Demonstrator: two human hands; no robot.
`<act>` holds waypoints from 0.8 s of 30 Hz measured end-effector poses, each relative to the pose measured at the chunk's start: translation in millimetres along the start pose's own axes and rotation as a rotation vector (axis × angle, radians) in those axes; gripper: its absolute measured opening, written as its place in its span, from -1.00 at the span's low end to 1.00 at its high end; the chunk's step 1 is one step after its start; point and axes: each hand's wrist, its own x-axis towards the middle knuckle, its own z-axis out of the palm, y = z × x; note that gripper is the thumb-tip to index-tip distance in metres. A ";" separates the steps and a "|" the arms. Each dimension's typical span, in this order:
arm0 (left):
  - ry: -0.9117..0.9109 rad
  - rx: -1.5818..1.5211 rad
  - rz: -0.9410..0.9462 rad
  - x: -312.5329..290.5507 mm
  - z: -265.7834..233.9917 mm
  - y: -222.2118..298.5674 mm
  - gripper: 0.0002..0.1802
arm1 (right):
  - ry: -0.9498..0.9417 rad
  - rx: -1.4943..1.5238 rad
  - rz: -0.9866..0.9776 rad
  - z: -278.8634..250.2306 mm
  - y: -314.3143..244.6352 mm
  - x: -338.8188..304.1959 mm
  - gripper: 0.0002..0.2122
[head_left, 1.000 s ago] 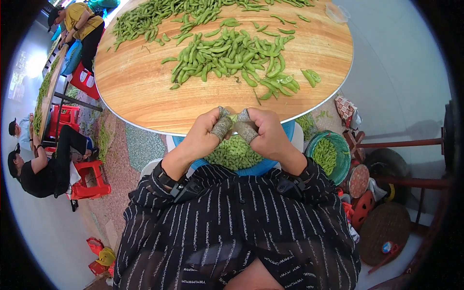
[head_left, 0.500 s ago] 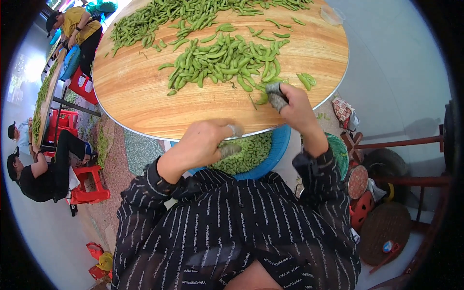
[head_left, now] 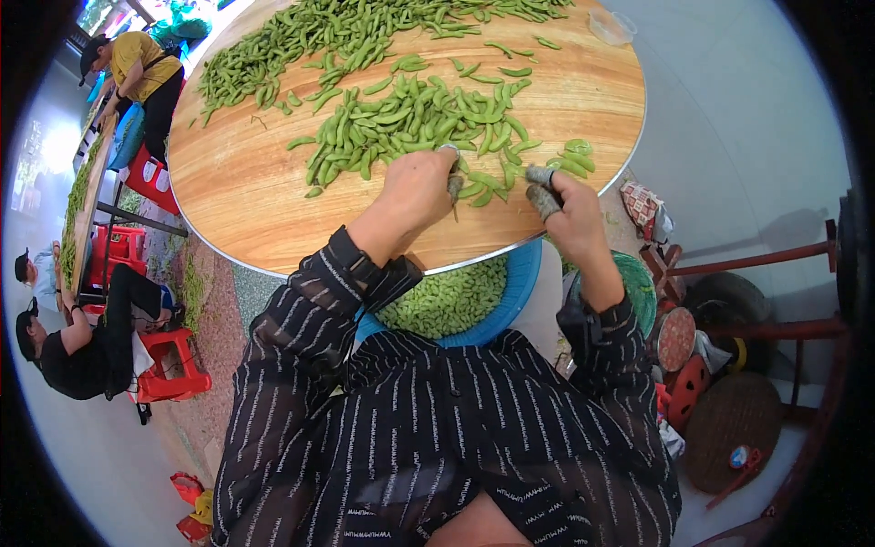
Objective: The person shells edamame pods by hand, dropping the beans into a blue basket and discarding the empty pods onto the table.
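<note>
Green soybean pods (head_left: 392,123) lie heaped on a round wooden tabletop (head_left: 232,178) in front of me. At the near right edge of this heap is my left hand (head_left: 415,193), thumb and forefinger in grey finger covers and closed together beside a few pods. To its right, close to the table's edge, my right hand (head_left: 576,219) has its covered thumb and forefinger curled together. What either fingertip grip holds is hidden. A few pods (head_left: 574,159) lie apart just beyond my right hand. Below the table edge, a blue basin (head_left: 524,287) holds shelled green beans (head_left: 447,296).
A larger pod heap (head_left: 301,50) covers the table's far side. A clear plastic container (head_left: 612,27) sits at the far right rim. On the right are a green basket (head_left: 635,292) and a wooden frame (head_left: 747,264). People sit leftward near red stools (head_left: 169,365).
My left hand has moved from over the basin up to the pods. My right hand has shifted slightly right and down, away from the pod it was at.
</note>
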 end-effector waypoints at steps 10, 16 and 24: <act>0.053 -0.748 -0.238 -49.4 -13.9 -27.1 -0.72 | -0.267 0.957 0.233 44.2 -42.7 -12.6 -0.74; 0.082 -0.690 -0.135 -73.8 -20.4 -0.5 -0.63 | -0.376 1.091 0.178 61.9 -50.1 -4.1 -0.84; -0.248 -1.387 -0.346 -81.6 -27.1 0.2 -0.75 | -0.404 1.019 0.134 53.3 -55.9 -9.2 -0.86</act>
